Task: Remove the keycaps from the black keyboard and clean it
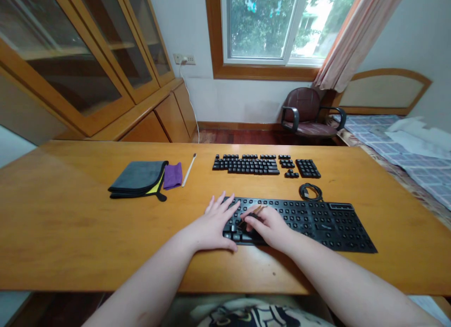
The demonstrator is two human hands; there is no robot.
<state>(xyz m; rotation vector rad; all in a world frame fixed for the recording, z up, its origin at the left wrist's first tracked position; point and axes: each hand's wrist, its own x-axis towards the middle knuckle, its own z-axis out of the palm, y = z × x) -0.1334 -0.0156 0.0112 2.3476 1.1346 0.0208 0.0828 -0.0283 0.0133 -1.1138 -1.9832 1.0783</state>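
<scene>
A black keyboard (299,219) lies on the desk in front of me, most of its key stems bare. My left hand (216,228) is spread over its left end, fingertips along the edge and thumb at the near side. Between the fingers of my right hand (271,226) is a small dark tool with thin prongs, apparently a keycap puller (254,217). Its lower end is at a few keycaps (232,236) in the near left corner. My fingers partly hide it. Loose black keycaps (253,166) lie in keyboard order beyond the keyboard.
A coiled black cable (310,192) rests behind the keyboard. On the left are a folded grey cloth (139,176), a purple cloth (172,175) and a thin white stick-like brush (189,169). An office chair (306,113) stands past the desk (88,242).
</scene>
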